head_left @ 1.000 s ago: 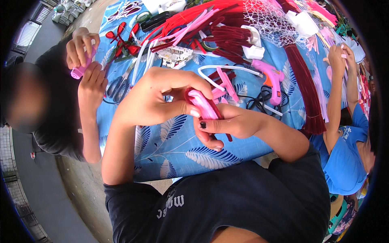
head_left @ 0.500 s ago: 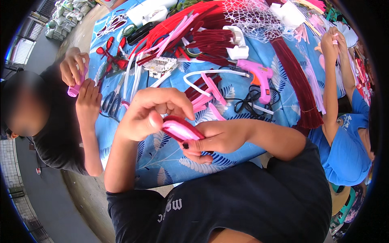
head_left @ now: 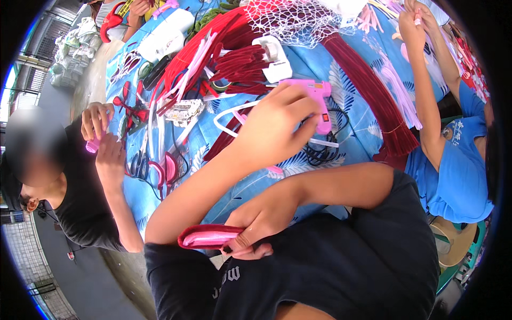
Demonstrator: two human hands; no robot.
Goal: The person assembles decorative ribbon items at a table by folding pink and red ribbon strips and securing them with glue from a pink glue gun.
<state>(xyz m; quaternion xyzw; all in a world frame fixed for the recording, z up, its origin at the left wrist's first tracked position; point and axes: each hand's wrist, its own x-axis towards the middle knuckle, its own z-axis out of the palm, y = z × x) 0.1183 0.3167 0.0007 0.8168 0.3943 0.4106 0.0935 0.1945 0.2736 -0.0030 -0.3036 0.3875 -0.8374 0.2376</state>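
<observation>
From the pinching right grip (left grip: hold unclear), a red-and-pink loop juts leftward.

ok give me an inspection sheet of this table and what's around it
Surface: blue tablecloth, leaf-patterned, partly covered
Job's things: red-and-pink loop, held; pink glue gun, partly hidden by a hand
Clutter: white netting, dark red bundle
Hands: left fingers at the glue gun, grip unclear; right fingers hold the loop
Cables: black cord near the glue gun
Surroundings: person in black at left, person in blue at right
</observation>
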